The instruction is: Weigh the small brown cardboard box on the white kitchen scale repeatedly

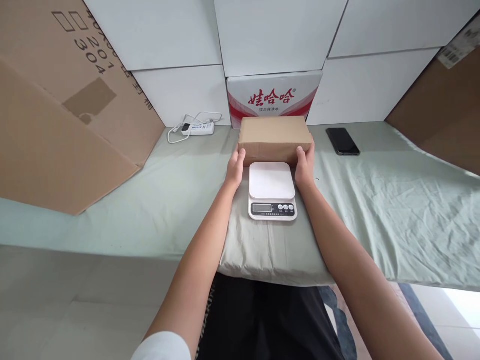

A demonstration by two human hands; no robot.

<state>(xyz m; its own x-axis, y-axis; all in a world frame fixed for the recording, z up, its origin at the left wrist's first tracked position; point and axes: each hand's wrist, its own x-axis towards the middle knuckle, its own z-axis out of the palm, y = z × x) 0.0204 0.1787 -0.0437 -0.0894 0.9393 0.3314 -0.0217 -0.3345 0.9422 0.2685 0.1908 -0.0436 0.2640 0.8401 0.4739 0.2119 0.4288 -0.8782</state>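
Observation:
A closed brown cardboard box (275, 131) is between my two hands, just behind the scale. My left hand (235, 167) presses on its left end, the thumb on the front face and the other fingers mostly hidden along the side. On the opposite end my right hand (305, 162) grips the same way, thumb in front. Directly before the box lies a white digital kitchen scale (272, 181) with a bare platform, a small display and several round buttons. Whether the box touches the cloth behind the scale, I cannot tell.
A pale green cloth (180, 200) covers the table. Behind the box stands a white and red carton (273, 95) against white panels. A white power strip with a cable (198, 129) lies back left, a black phone (342, 141) back right. Large cardboard sheets (56, 140) flank the left side.

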